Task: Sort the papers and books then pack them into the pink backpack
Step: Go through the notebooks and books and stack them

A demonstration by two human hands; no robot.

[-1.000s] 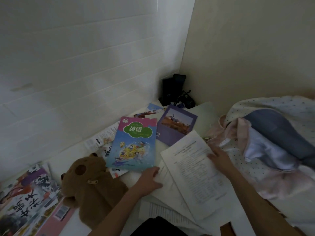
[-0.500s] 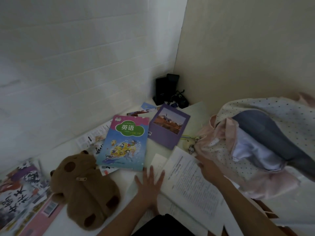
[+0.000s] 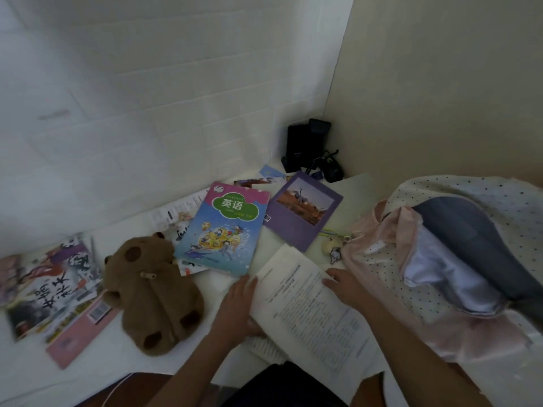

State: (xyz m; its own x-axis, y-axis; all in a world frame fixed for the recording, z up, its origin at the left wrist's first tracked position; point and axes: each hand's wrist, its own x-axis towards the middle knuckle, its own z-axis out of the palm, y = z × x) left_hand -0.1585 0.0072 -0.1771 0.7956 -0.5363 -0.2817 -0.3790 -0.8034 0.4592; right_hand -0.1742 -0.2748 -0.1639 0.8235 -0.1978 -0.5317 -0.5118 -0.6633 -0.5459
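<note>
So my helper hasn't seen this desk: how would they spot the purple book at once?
Start at the black device in the wall corner. Just in front lies the purple book, between the English textbook and the pink backpack. Only it has a plain purple cover framing a landscape photo.

One camera sits on the person's head. It looks forward and down, close over the white table by the wall corner.
</note>
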